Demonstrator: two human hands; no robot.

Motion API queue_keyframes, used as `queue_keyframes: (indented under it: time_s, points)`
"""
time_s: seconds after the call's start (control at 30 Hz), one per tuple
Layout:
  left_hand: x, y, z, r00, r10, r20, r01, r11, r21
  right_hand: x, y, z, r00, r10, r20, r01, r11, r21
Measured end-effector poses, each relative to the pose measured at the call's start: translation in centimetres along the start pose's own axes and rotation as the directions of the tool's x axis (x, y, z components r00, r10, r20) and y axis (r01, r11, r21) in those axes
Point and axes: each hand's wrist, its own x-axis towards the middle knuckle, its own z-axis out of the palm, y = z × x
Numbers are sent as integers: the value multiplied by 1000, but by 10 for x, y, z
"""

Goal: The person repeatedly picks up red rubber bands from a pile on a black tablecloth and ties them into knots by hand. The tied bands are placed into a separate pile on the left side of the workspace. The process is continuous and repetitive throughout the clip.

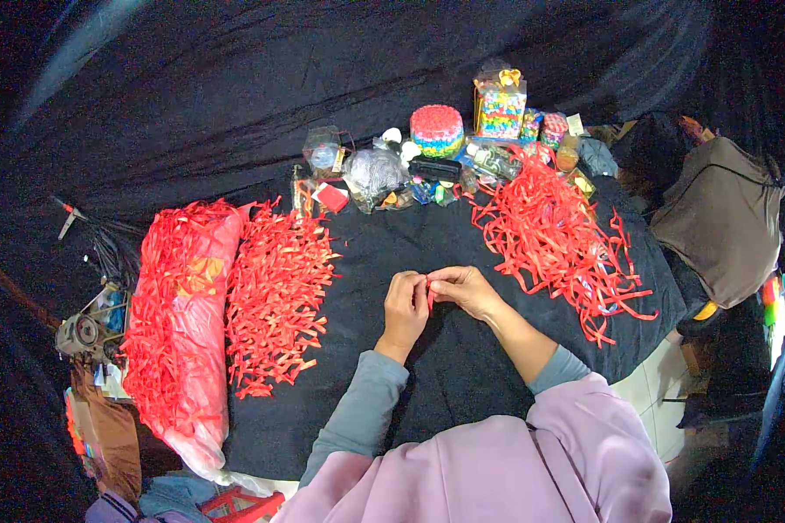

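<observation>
Over the middle of the black cloth, my left hand and my right hand meet at the fingertips. Both pinch one short red ribbon strip, whose end hangs down between them; whether it has a knot is hidden by the fingers. A dense pile of short red ribbon pieces lies to the left of my hands. Beyond it stretches a long clear plastic bag with more red ribbon pieces on and around it. Loose long red ribbons are heaped to the right of my hands.
Along the far edge stand a round bead-like box, a square multicoloured box with a gold bow, small jars, a wrapped striped bundle and a black case. A brown cloth-covered object is at the right, a red plastic stool at the lower left.
</observation>
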Motion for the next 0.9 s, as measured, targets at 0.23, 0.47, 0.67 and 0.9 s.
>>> queue_keyframes:
  time_s: [0.23, 0.47, 0.67, 0.9]
  points:
    - [-1, -4, -1, 979, -191, 64, 197, 974, -113, -1, -5, 3, 1000, 11, -13, -12, 996, -89]
    - [-8, -17, 0, 839, -444, 315, 542, 740, -399, 1, -7, -4, 990, 106, 93, -106, 994, -4]
    - [-9, -20, 0, 775, -445, 449, 630, 604, -488, 2, -10, -11, 958, 203, 203, -221, 973, 71]
    - [-8, -16, 1, 759, -414, 502, 650, 525, -549, 4, -10, -18, 921, 236, 310, -291, 946, 143]
